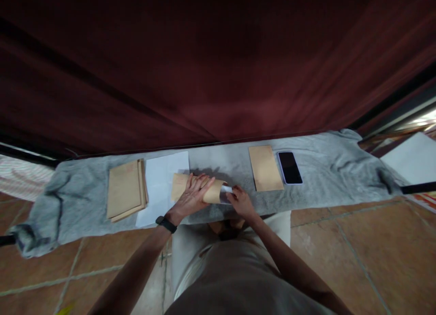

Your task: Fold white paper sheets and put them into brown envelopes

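From my remote view, a stack of brown envelopes [124, 190] lies toward the left end of the bench, which is draped in grey cloth [330, 169]. Just beside it, white paper [156, 185] reaches close to the near edge. The left hand [195, 191] lies flat, fingers extended, pressing a single envelope [213, 194] near the bench's middle, closer to the near edge; its left end overlaps the paper. I judge this envelope light, thin and easily creased: a flat palm on its body should suit it, with a gentle grip at the rim, since its raised right end looks springy. There the right hand [241, 201] pinches a white slip [226, 189] at the mouth; I cannot tell whether it also grips the rim. The slip looks flimsy, best taken by its outer end. Farther right lie another envelope [266, 168] and a phone [290, 168].
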{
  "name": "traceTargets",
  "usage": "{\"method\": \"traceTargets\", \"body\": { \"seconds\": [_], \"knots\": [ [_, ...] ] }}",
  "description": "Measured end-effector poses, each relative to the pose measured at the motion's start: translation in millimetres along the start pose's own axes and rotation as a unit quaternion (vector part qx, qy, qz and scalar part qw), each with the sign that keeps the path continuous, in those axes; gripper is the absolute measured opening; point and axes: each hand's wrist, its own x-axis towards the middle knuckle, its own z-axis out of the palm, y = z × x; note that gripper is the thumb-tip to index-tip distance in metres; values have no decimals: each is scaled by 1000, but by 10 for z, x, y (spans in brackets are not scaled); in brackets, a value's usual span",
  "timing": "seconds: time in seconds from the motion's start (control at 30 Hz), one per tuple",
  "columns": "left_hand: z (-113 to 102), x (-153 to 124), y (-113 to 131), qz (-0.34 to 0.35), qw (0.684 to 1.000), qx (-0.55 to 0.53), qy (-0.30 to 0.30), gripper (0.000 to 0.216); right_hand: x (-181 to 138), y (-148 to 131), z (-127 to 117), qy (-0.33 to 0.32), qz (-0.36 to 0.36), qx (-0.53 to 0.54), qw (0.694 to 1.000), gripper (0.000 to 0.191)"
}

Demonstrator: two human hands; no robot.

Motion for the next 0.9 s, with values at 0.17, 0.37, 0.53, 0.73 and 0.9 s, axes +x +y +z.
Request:
{"method": "traceTargets", "body": {
  "seconds": [0.17, 0.37, 0.53, 0.73, 0.9],
  "knots": [
    [2, 52, 54, 4, 1000, -5, -15, 92, 42, 10, 126, 55, -22, 76, 995, 20],
    [49, 123, 109, 25, 999, -5, -21, 93, 117, -3, 157, 20, 43, 112, 993, 21],
    [34, 226, 177, 38, 999, -24, -26, 95, 142, 16, 168, 27, 81, 118, 989, 17],
    [-10, 176, 207, -4, 998, -68, 14, 86, 204, 58, 168, 60, 127, 161, 977, 24],
    [225, -75, 470, -259, 895, -302, 203, 67, 290, 51, 180, 84, 146, 192, 967, 29]
  ]
}}
